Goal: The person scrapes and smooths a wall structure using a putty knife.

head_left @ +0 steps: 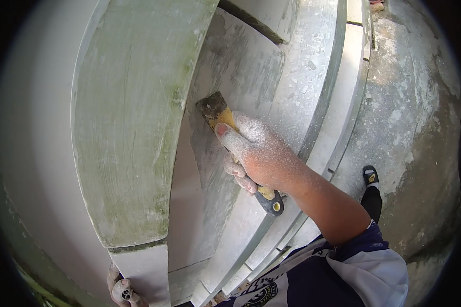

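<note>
My right hand, dusted with white powder, is closed around a scraper. Its flat, stained blade points up and left, and the thumb presses on the yellow part near the blade. The dark handle end with a hole sticks out below my fingers. Behind the blade is a recessed grey-white panel with streaky, patchy coating. At the lower left, my left hand has its fingers curled at the edge of a small white block; a ring-like item shows on a finger. The rest of that hand is hidden.
A long curved greenish board stands left of the recess, beside a smooth pale wall. Stepped white ledges curve down on the right. Beyond lies a dusty, stained floor, where my foot in a dark sandal shows.
</note>
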`<act>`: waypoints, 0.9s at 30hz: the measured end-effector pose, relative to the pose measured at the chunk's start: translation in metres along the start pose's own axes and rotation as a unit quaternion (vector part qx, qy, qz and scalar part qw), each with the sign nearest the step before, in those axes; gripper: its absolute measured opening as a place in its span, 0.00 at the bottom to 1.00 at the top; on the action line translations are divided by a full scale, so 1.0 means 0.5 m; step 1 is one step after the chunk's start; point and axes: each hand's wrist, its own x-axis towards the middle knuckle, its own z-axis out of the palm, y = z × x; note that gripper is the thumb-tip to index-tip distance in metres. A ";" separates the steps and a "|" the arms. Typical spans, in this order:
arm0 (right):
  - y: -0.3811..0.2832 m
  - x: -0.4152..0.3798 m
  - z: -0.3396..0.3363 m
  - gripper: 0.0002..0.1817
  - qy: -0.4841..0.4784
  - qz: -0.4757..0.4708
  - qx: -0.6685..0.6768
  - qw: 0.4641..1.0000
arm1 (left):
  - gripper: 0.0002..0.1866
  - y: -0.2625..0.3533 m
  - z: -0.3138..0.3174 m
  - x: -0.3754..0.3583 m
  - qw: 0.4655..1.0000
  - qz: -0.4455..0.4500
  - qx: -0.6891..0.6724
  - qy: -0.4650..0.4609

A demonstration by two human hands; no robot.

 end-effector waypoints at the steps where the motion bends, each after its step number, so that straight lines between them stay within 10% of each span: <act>1: -0.013 0.007 -0.003 0.14 0.000 -0.016 0.018 1.000 | 0.22 0.001 0.006 0.005 1.000 0.007 -0.012 0.006; 3: -0.042 0.030 -0.011 0.13 -0.001 -0.037 0.062 0.997 | 0.22 0.005 0.009 0.002 1.000 0.006 -0.017 0.006; 6: -0.016 0.067 -0.026 0.08 -0.018 -0.236 -0.248 0.939 | 0.21 0.002 0.004 -0.002 1.000 -0.002 -0.008 -0.002; 10: -0.026 0.017 -0.011 0.06 0.017 -0.038 -0.097 0.994 | 0.21 -0.002 0.003 0.001 0.999 0.006 -0.036 -0.006; 27: -0.099 0.070 -0.004 0.09 -0.009 -0.097 0.195 0.976 | 0.24 -0.028 0.006 -0.028 0.992 -0.081 -0.096 0.010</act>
